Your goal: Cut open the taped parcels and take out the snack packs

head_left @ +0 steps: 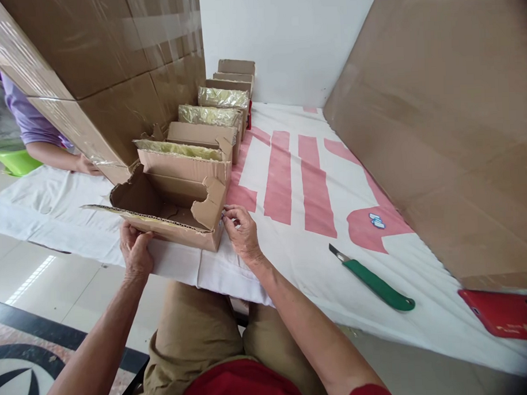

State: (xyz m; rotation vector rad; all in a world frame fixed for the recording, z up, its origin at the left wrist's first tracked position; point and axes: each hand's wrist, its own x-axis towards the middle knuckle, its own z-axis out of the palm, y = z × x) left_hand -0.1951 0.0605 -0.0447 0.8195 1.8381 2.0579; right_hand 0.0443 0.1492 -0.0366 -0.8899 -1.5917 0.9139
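Note:
A cardboard box (178,235) stands at the table's near edge, its top open, with a flap tilted toward me and torn edges on the upright side flaps. My left hand (136,248) grips the lower front of this box near its left corner; some fingers are hidden behind the cardboard. At the box's right end, my right hand (242,230) is closed in a pinch against the side. A tiny bluish-white bit shows at the fingertips, too small to name.
A row of cardboard boxes (184,168) runs back toward the wall, beside stacked, film-wrapped cartons (118,116). A green utility knife (374,283), blue-white stickers (376,220) and a red phone (501,313) lie right. A large cardboard sheet (451,127) leans there. Another person's hand (87,164) rests left.

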